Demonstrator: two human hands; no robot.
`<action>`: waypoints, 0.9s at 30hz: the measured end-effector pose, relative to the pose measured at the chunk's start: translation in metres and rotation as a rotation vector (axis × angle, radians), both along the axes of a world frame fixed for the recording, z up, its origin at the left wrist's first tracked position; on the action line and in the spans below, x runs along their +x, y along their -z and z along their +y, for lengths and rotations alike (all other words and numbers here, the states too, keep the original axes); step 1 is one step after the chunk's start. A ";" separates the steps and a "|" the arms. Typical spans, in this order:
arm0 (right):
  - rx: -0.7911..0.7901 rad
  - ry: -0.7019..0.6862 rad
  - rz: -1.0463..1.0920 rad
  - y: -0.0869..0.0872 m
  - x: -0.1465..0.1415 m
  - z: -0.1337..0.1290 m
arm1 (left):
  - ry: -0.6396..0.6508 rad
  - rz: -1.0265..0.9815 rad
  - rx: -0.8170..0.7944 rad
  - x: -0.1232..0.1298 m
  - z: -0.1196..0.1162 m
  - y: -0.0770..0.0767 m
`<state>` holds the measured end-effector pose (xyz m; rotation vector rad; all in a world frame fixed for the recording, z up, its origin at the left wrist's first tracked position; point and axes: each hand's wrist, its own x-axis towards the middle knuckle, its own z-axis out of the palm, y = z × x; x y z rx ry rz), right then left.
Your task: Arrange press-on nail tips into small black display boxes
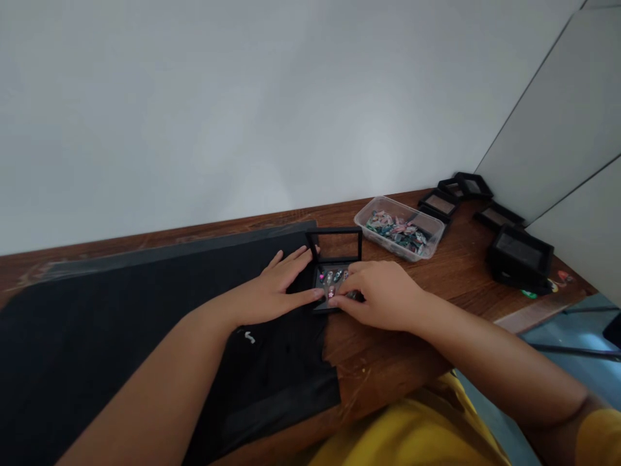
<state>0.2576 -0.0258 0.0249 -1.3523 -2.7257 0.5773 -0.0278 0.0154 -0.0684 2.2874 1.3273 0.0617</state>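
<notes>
So, right hand (383,294) curls over the right side of the open black case (324,309) holding decorated pieces (337,276), can't tell if pinching one, left hand (279,285) lies spread at its left, clear tub (388,244) far right, black boxes (473,186) beyond.

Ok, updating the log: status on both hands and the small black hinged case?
Left hand at left edge of black case. Right hand over small decorated pieces inside. Lid raised. Right hand blocks view partly.
</notes>
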 end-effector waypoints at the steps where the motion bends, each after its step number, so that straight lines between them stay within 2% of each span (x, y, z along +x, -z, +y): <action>1: 0.000 0.002 -0.001 0.000 0.000 0.000 | -0.001 -0.001 -0.005 0.001 0.000 -0.001; 11: 0.000 0.039 0.022 -0.006 0.006 0.005 | -0.062 -0.002 -0.011 0.004 0.001 0.003; 14: 0.019 0.077 0.028 -0.008 0.009 0.008 | -0.040 -0.002 -0.045 0.005 0.000 -0.002; 19: 0.040 0.044 0.023 -0.003 0.007 0.005 | 0.014 0.038 -0.074 0.004 -0.004 -0.008; 27: 0.030 0.034 0.014 0.001 0.004 0.003 | 0.039 0.015 -0.011 -0.001 -0.003 -0.001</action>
